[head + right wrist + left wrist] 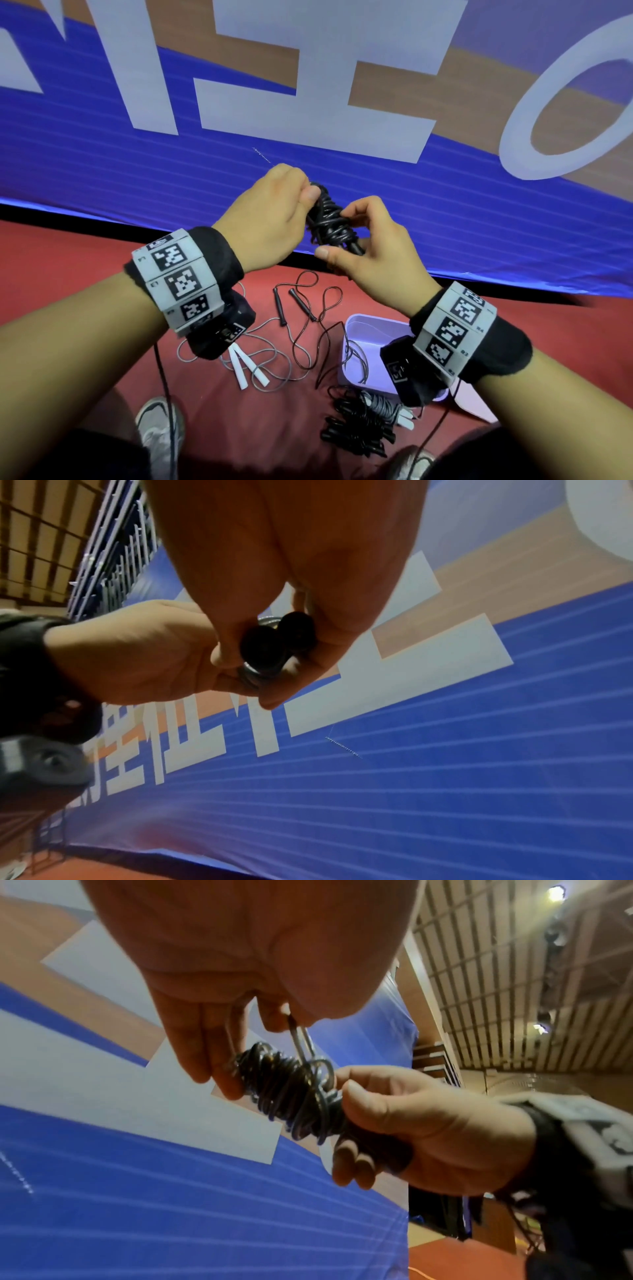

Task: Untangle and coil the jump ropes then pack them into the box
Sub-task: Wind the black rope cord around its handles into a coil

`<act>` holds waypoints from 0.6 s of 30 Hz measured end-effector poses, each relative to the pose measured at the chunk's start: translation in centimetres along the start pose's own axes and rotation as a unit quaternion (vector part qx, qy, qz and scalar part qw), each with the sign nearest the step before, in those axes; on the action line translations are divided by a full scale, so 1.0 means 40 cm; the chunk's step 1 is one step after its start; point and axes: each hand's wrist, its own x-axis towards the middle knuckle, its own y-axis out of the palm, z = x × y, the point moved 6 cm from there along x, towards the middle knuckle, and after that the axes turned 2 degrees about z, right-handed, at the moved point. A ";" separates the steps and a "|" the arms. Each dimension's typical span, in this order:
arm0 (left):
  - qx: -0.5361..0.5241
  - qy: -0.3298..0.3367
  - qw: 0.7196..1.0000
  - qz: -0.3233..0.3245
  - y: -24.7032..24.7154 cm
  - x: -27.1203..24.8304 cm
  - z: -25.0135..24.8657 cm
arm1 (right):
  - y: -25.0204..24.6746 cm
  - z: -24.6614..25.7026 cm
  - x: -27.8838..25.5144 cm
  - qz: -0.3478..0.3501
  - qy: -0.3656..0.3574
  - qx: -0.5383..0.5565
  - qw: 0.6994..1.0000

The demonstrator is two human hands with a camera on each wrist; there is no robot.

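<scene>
Big white letters fill the blue banner (342, 192), but they are cut off and hard to read. The light purple box (359, 373) on the red floor (68, 274) holds some grey cord. Up in front, the left hand (270, 219) pinches a loop of the wound black jump rope (330, 219), and the right hand (373, 253) grips its handles.

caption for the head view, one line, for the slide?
Both hands, left hand and right hand, grip a wound black jump rope above loose ropes and a lilac box on the red floor.
</scene>
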 end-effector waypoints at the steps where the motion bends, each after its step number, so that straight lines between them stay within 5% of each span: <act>1: -0.014 -0.001 1.000 0.011 0.003 0.001 0.002 | -0.005 -0.006 0.001 -0.007 0.009 0.003 1.000; 12: -0.088 -0.038 0.995 0.002 0.001 0.004 0.007 | 0.018 0.022 0.008 -0.026 -0.066 -0.127 0.989; 18: -0.153 -0.069 0.986 -0.005 -0.027 0.010 0.011 | -0.007 -0.003 0.036 -0.059 0.030 -0.038 0.997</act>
